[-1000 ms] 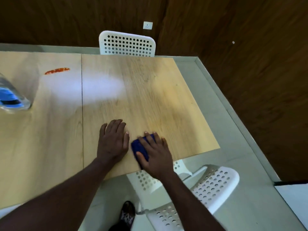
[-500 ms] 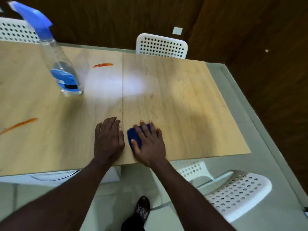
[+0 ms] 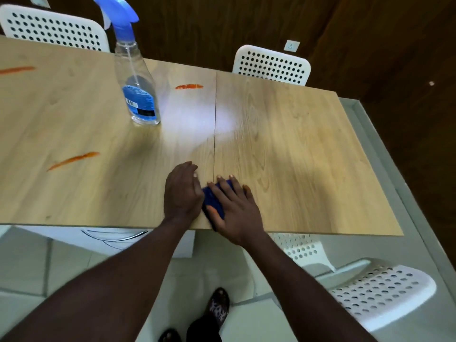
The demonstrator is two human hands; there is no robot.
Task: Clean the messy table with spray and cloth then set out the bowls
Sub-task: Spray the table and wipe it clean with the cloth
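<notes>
Right hand (image 3: pixel 235 213) presses a dark blue folded cloth (image 3: pixel 214 202) flat at the near edge of the light wooden surface (image 3: pixel 296 156), fingers spread wide. Left hand (image 3: pixel 182 193) rests beside it, fingers loosely curled, holding nothing. Clear blue-capped spray bottle (image 3: pixel 137 77) stands far left, near orange smears (image 3: pixel 188 86).

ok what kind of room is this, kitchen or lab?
Probably a dining area or canteen, not clearly either. Light wood-look table with white perforated plastic chairs on both sides, dark wood-panelled wall with a socket, grey floor. No sink or appliances in view.
</notes>
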